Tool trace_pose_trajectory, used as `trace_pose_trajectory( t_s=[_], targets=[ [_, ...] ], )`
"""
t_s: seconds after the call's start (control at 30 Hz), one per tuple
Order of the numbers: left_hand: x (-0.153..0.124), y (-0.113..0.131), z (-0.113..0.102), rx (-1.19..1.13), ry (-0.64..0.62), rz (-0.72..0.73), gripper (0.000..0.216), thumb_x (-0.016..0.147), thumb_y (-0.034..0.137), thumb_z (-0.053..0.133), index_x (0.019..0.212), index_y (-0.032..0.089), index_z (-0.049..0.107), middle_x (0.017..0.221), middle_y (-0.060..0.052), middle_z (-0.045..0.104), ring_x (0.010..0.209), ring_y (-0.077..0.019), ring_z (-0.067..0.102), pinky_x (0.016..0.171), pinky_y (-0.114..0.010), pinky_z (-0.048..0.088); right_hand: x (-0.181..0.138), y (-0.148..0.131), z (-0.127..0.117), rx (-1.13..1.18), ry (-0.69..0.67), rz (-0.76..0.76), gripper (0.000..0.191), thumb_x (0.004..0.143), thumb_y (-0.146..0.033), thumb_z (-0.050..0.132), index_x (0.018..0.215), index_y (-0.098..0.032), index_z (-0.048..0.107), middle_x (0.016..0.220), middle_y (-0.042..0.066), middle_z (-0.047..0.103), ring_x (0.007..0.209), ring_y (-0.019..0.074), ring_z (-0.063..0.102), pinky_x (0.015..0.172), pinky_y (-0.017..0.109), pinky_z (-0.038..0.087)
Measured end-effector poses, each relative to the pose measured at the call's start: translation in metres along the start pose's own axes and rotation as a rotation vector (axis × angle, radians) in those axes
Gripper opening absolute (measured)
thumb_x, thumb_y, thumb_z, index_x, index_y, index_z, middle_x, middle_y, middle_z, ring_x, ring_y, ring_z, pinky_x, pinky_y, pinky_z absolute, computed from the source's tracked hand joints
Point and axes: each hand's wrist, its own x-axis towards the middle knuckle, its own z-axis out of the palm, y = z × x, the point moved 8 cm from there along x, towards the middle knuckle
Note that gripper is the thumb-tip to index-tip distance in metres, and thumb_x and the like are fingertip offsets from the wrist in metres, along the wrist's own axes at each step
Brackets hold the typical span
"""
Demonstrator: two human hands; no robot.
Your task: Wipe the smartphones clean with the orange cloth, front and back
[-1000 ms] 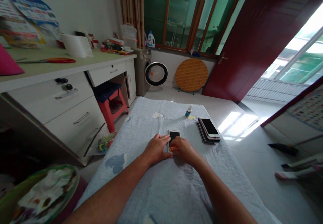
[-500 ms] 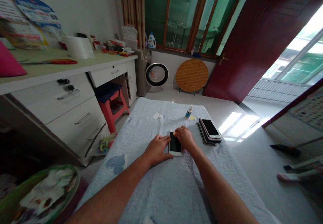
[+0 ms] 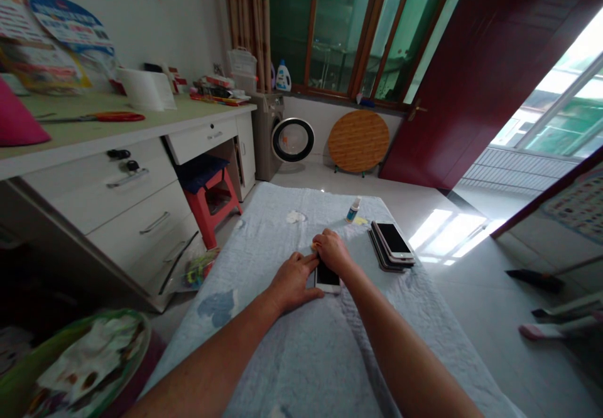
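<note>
A white smartphone [image 3: 328, 278] with a dark screen lies flat on the light blue cloth [image 3: 273, 368] covering the table. My left hand [image 3: 293, 281] holds it by the left edge, fingertips at the upper side and thumb near the lower corner. Across the phone's top end is my right hand [image 3: 332, 250], its fingers pinched on a small orange wiping cloth [image 3: 315, 246], mostly hidden in the grip. To the right rests a stack of several phones [image 3: 394, 246], the top one white with a black screen. Behind them stands a small spray bottle [image 3: 353, 209] with a blue label.
On the left is a white desk [image 3: 127, 198] with scissors [image 3: 108, 117] and a paper roll [image 3: 146, 87] on top. A red stool [image 3: 214, 201] is tucked under it. A waste bin [image 3: 141, 355] stands at the lower left. Beyond the table are a washing machine [image 3: 268, 129] and a round wooden tabletop [image 3: 358, 142].
My right hand has shifted left and slightly away from me, carrying the orange cloth to the phone's upper left corner. My left hand and the phone stay in place.
</note>
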Motion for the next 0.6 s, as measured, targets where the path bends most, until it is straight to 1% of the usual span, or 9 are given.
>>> trace_pose_trajectory(
  t_s=[0.1,0.23,0.33,0.4,0.5,0.6],
  targets=[
    [-0.001,-0.001,0.0,0.009,0.014,-0.015,0.066,0.07,0.051,0.069,0.128,0.025,0.05,0.132,-0.004,0.053,0.107,-0.0282,0.05,0.094,-0.041,0.039,-0.001,0.006,-0.001,-0.022,-0.021,0.014,0.025,0.09,-0.026,0.048,0.098,-0.02,0.071,0.095,0.009,0.062,0.09,0.0174,0.055,0.079,0.024,0.036],
    [-0.002,0.0,0.0,0.041,0.033,-0.026,0.067,0.069,0.05,0.07,0.127,0.022,0.051,0.134,-0.005,0.053,0.111,-0.0295,0.048,0.096,-0.041,0.039,-0.008,0.032,-0.007,-0.044,-0.046,0.093,0.026,0.089,-0.022,0.047,0.098,-0.019,0.071,0.095,0.009,0.063,0.089,0.017,0.056,0.078,0.024,0.036],
    [-0.002,0.001,-0.001,0.035,0.039,-0.028,0.066,0.069,0.049,0.07,0.126,0.021,0.052,0.134,-0.006,0.053,0.112,-0.0298,0.048,0.095,-0.04,0.04,-0.017,0.049,-0.013,-0.05,-0.038,0.112,0.026,0.089,-0.021,0.046,0.097,-0.018,0.071,0.093,0.009,0.063,0.087,0.0164,0.058,0.077,0.023,0.036],
    [-0.002,0.002,-0.002,0.025,0.044,-0.023,0.067,0.069,0.048,0.07,0.127,0.02,0.052,0.134,-0.006,0.053,0.112,-0.0296,0.048,0.095,-0.04,0.04,-0.02,0.055,-0.016,-0.049,-0.026,0.116,0.025,0.089,-0.022,0.047,0.097,-0.017,0.071,0.092,0.01,0.063,0.087,0.0165,0.058,0.076,0.023,0.037],
    [-0.002,0.003,-0.003,0.013,0.038,-0.011,0.068,0.069,0.048,0.071,0.128,0.021,0.051,0.135,-0.007,0.052,0.113,-0.0293,0.048,0.095,-0.04,0.039,-0.021,0.057,-0.016,-0.056,-0.021,0.133,0.025,0.088,-0.022,0.048,0.095,-0.016,0.071,0.092,0.011,0.063,0.086,0.0171,0.058,0.075,0.023,0.037],
    [-0.002,0.004,-0.004,0.012,0.025,0.0,0.067,0.07,0.05,0.069,0.128,0.022,0.05,0.136,-0.006,0.051,0.112,-0.0289,0.048,0.096,-0.04,0.038,-0.016,0.047,-0.012,-0.056,-0.022,0.138,0.024,0.088,-0.021,0.048,0.094,-0.017,0.071,0.092,0.011,0.063,0.086,0.0173,0.058,0.075,0.024,0.038]
  ],
)
